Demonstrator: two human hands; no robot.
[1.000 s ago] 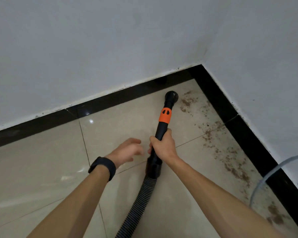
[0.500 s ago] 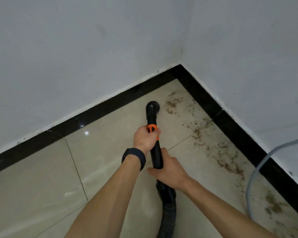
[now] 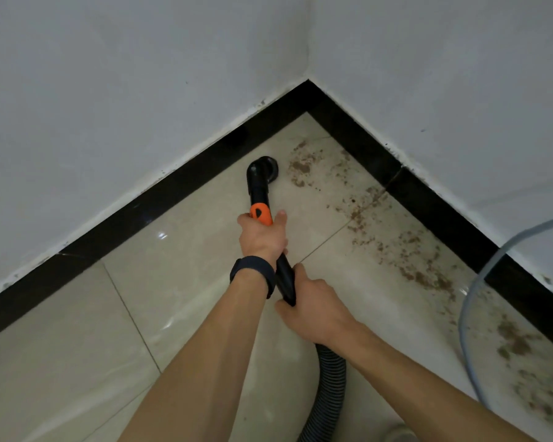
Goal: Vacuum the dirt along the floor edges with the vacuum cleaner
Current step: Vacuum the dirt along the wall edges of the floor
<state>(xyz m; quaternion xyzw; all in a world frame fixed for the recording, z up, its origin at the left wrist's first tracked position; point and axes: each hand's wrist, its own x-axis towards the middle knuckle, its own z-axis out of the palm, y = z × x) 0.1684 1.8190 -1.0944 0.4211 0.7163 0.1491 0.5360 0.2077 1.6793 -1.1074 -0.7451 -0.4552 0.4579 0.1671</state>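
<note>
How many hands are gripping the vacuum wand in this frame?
2. The left hand grips the wand at its orange collar; the right hand grips it lower, just above the ribbed hose.

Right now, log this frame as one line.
left hand grips wand at orange collar | right hand grips wand lower | nozzle left of dirt along right skirting

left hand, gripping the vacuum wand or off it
Gripping it: left hand curls round the vacuum wand at its orange collar; right hand holds lower down.

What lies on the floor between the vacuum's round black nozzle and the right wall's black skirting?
Scattered brown dirt on beige floor tile, shown in the head view.
</note>
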